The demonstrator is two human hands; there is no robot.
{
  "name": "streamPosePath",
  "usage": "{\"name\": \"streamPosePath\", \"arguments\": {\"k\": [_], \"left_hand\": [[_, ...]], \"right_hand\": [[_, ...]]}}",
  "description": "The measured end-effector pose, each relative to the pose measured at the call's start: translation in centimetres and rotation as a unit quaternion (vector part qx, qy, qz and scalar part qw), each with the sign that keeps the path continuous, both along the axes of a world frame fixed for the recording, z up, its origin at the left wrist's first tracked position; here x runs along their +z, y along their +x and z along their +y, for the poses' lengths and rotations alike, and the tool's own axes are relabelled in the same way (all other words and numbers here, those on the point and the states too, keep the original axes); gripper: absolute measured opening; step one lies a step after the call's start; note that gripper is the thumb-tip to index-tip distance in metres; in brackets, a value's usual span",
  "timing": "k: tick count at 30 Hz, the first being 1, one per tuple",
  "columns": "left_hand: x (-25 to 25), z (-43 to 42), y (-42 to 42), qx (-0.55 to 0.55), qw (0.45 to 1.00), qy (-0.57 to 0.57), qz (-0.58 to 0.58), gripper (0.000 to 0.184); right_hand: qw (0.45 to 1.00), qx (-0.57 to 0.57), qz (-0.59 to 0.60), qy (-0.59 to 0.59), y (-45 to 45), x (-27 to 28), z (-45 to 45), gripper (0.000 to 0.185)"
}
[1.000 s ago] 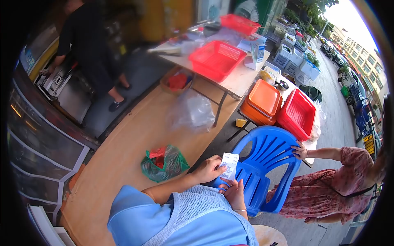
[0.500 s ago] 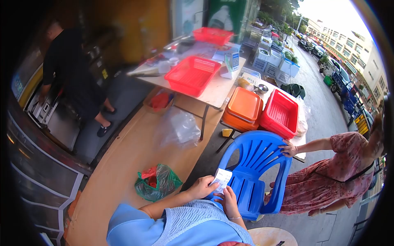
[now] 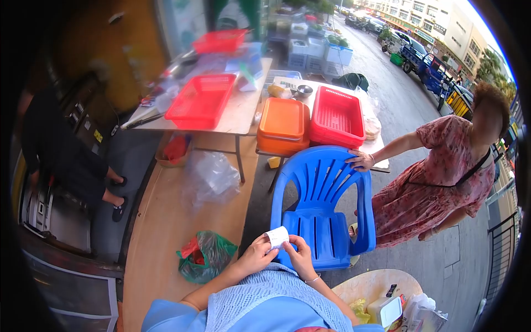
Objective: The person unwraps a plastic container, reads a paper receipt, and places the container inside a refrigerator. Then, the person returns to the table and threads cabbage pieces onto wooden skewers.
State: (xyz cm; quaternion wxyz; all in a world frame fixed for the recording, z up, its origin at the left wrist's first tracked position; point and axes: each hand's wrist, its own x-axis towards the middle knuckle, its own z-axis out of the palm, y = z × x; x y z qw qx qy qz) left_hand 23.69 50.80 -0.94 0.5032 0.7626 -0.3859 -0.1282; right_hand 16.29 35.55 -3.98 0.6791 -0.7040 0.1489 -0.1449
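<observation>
A small white printed paper slip, like a receipt point(image 3: 277, 237), is pinched between my two hands at waist height, its top end curling over. My left hand point(image 3: 259, 255) grips it from the left, fingers closed. On the other side my right hand point(image 3: 299, 255), with a thin bracelet at the wrist, has its fingers closed on the slip's right edge. Just beyond my hands stands a blue plastic armchair point(image 3: 316, 229). Another person's hand point(image 3: 360, 160) rests on the top of its backrest.
A person in a floral dress point(image 3: 417, 182) stands right; another in black point(image 3: 66, 149) is at left. Red baskets point(image 3: 202, 102) and orange trays point(image 3: 283, 124) sit on tables ahead. A green plastic bag point(image 3: 207, 257) lies left, and a round table point(image 3: 354, 283) holds several items.
My view has turned right, so the tables and chair appear farther left and more of the round table shows. The slip remains in both hands, now curled over at its top.
</observation>
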Motion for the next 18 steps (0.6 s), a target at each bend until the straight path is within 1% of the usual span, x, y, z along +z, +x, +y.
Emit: {"name": "streamPosePath", "arguments": {"k": [1, 2, 4, 5, 6, 8, 9, 10, 11, 13, 14, 15, 16, 18], "left_hand": [[-0.2, 0.0, 0.1, -0.005, 1.000, 0.010, -0.015, 0.029], [-0.4, 0.0, 0.1, -0.005, 1.000, 0.008, -0.014, 0.029], [0.2, -0.1, 0.2, -0.003, 0.999, 0.041, 0.028, 0.035], [0.6, 0.0, 0.4, -0.019, 0.994, 0.072, 0.078, 0.042], [-1.7, 0.0, 0.7, 0.003, 0.984, 0.145, 0.108, 0.047], [1.7, -0.2, 0.7, 0.012, 0.963, 0.166, 0.213, 0.053], [0.8, -0.5, 1.1, 0.010, 0.951, 0.201, 0.235, 0.061], [0.6, -0.6, 1.4, 0.009, 0.955, 0.156, 0.252, 0.064], [0.8, -0.7, 1.7, 0.002, 0.948, 0.113, 0.298, 0.065], [1.1, -1.2, 2.1, 0.006, 0.933, 0.023, 0.360, 0.060], [0.0, -1.8, 2.3, 0.014, 0.929, -0.019, 0.371, 0.058], [0.0, -1.6, 2.5, 0.024, 0.970, -0.048, 0.236, 0.054], [0.4, -1.6, 2.4, 0.043, 0.952, -0.024, 0.303, 0.049], [-1.2, -1.9, 2.2, 0.062, 0.945, -0.086, 0.310, 0.045]], "right_hand": [[1.000, -0.010, -0.009, -0.024, 0.1, 0.7, 0.1, 0.019], [1.000, -0.010, -0.008, -0.026, 0.1, 0.2, 0.0, 0.019], [1.000, 0.003, 0.010, -0.028, 0.0, -0.1, -0.2, 0.016], [0.997, 0.035, 0.055, 0.044, -0.3, 0.2, -0.5, 0.016], [0.994, 0.056, 0.046, 0.081, -0.3, 1.0, -0.5, 0.015], [0.990, 0.086, 0.036, 0.109, -0.2, 1.9, -0.6, 0.014], [0.987, 0.093, 0.039, 0.127, -0.2, 1.7, -0.7, 0.013], [0.981, 0.102, 0.035, 0.160, -0.1, 1.0, -0.9, 0.013], [0.978, 0.095, 0.043, 0.181, 0.1, 1.9, -0.7, 0.014], [0.966, 0.120, 0.057, 0.223, 0.4, 2.5, -0.8, 0.014], [0.960, 0.121, 0.059, 0.246, 0.6, 2.8, -0.5, 0.014], [0.960, 0.128, 0.048, 0.244, 1.0, 2.7, -0.2, 0.013], [0.961, 0.128, 0.036, 0.241, 1.2, 2.6, -0.2, 0.013], [0.962, 0.154, 0.030, 0.223, 1.5, 2.3, -0.6, 0.012]]}}
